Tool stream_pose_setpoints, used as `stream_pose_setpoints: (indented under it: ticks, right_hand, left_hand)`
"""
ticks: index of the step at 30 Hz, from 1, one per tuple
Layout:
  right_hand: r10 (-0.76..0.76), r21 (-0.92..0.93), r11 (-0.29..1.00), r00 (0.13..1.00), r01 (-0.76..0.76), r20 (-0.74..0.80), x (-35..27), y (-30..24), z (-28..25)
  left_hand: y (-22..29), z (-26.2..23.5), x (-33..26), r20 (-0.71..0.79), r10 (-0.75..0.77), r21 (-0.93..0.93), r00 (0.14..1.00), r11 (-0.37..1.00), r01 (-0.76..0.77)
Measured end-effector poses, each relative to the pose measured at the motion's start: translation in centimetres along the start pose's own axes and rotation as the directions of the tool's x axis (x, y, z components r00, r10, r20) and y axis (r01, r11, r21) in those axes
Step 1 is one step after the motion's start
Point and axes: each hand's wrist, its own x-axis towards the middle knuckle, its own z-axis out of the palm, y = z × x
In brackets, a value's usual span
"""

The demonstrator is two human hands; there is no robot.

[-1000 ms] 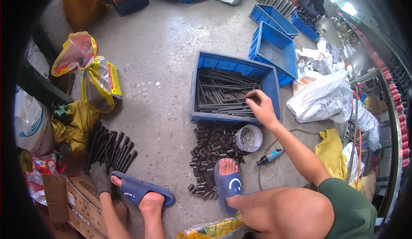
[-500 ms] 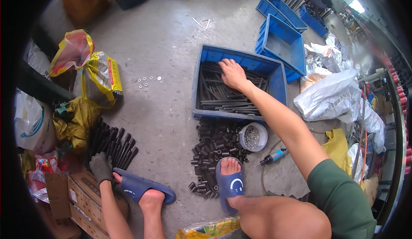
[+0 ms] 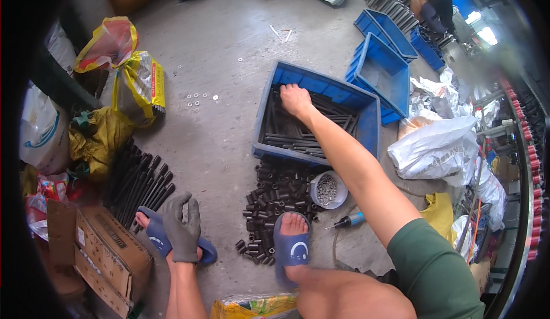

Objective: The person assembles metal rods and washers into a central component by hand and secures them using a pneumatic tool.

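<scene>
Grey concrete floor [image 3: 229,141], bags at its edges. My gloved left hand [image 3: 182,227] rests empty, fingers spread, on my foot beside the stacked rods. My right hand [image 3: 295,100] curls onto the dark rods [image 3: 298,135] in the blue crate [image 3: 321,87]; I'd pinch one rod cleanly, lifting straight.

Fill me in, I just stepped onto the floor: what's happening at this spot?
A person sits on the concrete floor sorting metal hardware. Their bare right hand reaches into a blue plastic crate of long dark rods. The left hand, in a grey work glove, rests open near the left slipper beside a stack of black rods. A pile of short black sleeves and a small tub of washers lie between.
</scene>
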Motion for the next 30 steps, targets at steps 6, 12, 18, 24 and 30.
stream_pose_setpoints:
  ticks: [6,12,18,24,30]
  right_hand:
    - [-0.139,0.312,0.937,0.987,0.156,-0.076,-2.0,5.1,-4.3]
    - [-0.105,0.258,0.955,0.982,0.143,-0.156,-7.5,9.7,-10.5]
    - [0.115,0.693,0.703,0.936,0.16,-0.333,-13.4,-1.4,-27.5]
    - [-0.334,0.813,0.284,0.847,0.509,-0.414,-14.6,-14.6,-31.7]
    - [-0.38,0.822,0.478,0.917,0.309,-0.123,-18.8,-21.0,-15.6]
  left_hand:
    - [2.0,-1.3,-2.8,0.015,-0.191,-0.214,0.981,0.958,0.19]
    - [4.0,0.2,-3.0,0.086,-0.21,-0.264,0.974,0.938,0.226]
    - [11.2,0.4,1.6,0.16,0.113,-0.26,0.981,0.963,-0.068]
    - [13.1,1.8,3.8,0.181,0.104,-0.663,0.978,0.747,0.043]
    - [4.6,-0.2,-1.9,0.172,-0.447,-0.665,0.878,0.605,0.438]
